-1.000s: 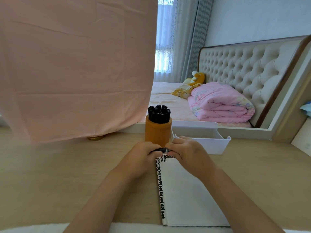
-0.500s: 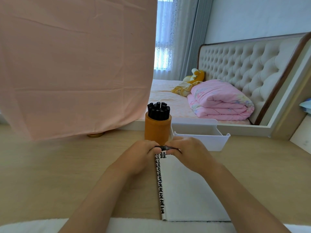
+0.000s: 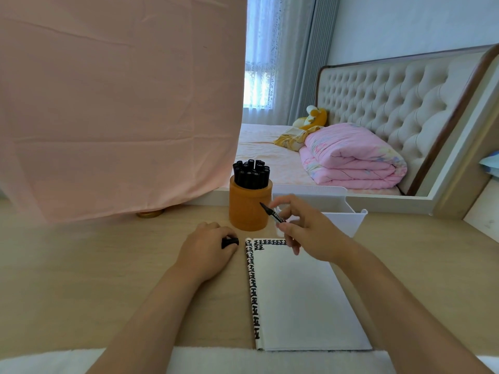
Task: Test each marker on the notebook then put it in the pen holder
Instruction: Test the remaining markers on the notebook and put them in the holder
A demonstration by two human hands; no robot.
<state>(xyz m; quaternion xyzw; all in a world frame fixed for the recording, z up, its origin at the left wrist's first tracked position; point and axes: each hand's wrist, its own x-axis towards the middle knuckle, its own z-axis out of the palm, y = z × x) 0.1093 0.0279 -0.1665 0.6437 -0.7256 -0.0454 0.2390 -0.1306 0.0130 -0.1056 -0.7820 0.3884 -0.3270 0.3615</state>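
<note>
Upright, markers (image 3: 251, 174) in pen holder (image 3: 249, 209)

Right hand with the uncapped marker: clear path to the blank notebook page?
Likely yes. The right hand holds the marker just over the top edge of the notebook, and nothing lies on the white page. The left hand rests on the desk beside it, gripping the cap.

Notebook (image 3: 302, 298) page is seen white; black block-shaped marks are patterned down its left edge and along the top. Pen holder (image 3: 248, 211) is noted ochre-orange, stored markers (image 3: 251, 175) black. Uncapped marker (image 3: 272, 212) and cap (image 3: 230, 242): black. Bin (image 3: 348, 220) white. Desk (image 3: 81, 279): pale wood grain. Sheet (image 3: 116, 103): plain pink. Quilt (image 3: 351, 157): pink, faint floral print.
</note>
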